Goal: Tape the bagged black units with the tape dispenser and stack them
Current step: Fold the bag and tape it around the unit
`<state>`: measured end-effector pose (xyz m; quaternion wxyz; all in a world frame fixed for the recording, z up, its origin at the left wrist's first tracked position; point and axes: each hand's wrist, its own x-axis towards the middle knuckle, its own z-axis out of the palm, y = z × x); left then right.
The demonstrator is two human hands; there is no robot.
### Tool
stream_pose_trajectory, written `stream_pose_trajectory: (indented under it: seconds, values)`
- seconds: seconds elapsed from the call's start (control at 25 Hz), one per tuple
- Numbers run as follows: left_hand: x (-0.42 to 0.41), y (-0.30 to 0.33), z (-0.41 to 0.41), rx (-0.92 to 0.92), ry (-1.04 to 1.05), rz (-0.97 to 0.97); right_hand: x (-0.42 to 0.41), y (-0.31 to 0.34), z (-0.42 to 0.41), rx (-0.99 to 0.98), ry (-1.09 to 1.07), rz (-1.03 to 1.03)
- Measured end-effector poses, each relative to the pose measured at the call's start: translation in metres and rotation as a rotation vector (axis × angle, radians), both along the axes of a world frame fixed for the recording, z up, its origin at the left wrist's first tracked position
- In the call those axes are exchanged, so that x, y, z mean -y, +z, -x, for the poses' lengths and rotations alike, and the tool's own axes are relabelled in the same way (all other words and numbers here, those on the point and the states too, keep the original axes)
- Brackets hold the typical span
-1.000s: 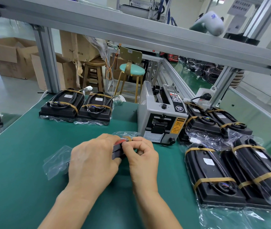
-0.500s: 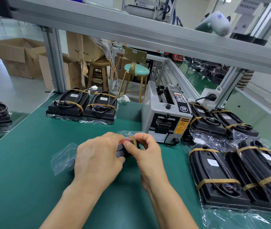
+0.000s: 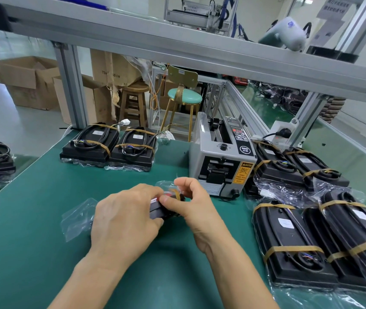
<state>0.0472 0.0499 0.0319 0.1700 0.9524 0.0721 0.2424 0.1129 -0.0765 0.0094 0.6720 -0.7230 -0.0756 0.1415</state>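
Since a second ago the right hand (image 3: 196,204) has lifted its fingers (image 3: 186,182) — thumb pressing amber tape (image 3: 176,194) onto the small bagged black unit (image 3: 162,211), which the left hand (image 3: 124,221) grips on the green tabletop (image 3: 32,208). Taping step; next, smooth the glossy strip flat, then stack.
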Motion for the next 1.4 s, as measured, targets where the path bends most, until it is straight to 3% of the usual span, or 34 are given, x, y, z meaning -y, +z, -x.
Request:
stream_pose_trajectory:
  seconds: [0.12,0.36,0.44,0.6,0.76,0.88,1.0,1.12,1.32,1.4]
  values:
    - [-0.002,0.002,-0.002,-0.008,0.042,0.042,0.008,-0.001,-0.003,0.008,0.063,-0.01]
    - [-0.008,0.007,-0.007,-0.049,0.018,0.08,-0.006,-0.004,-0.004,0.0,-0.111,-0.13]
    - [-0.015,0.009,-0.006,-0.082,0.014,0.155,-0.002,-0.006,-0.002,0.095,-0.196,-0.127]
    - [-0.047,0.021,-0.002,0.032,-0.094,0.683,0.03,-0.005,0.006,0.242,-0.339,-0.11]
    - [-0.06,0.018,-0.007,0.215,-0.447,1.327,0.038,-0.006,0.02,0.067,0.043,-0.151]
    - [-0.049,-0.004,-0.013,0.2,-0.62,1.616,0.032,-0.003,0.03,0.135,0.29,-0.216]
    - [-0.038,-0.026,-0.016,0.178,-0.706,1.813,0.032,0.009,0.04,0.226,0.297,-0.271]
    - [-0.034,-0.036,-0.017,0.17,-0.791,1.875,0.035,0.011,0.044,0.304,0.264,-0.266]
    - [-0.042,-0.032,-0.02,0.112,-0.901,1.771,0.036,0.006,0.047,0.332,0.274,-0.332]
    - [-0.049,-0.029,-0.019,0.019,-1.079,1.672,0.034,0.005,0.047,0.319,0.28,-0.368]
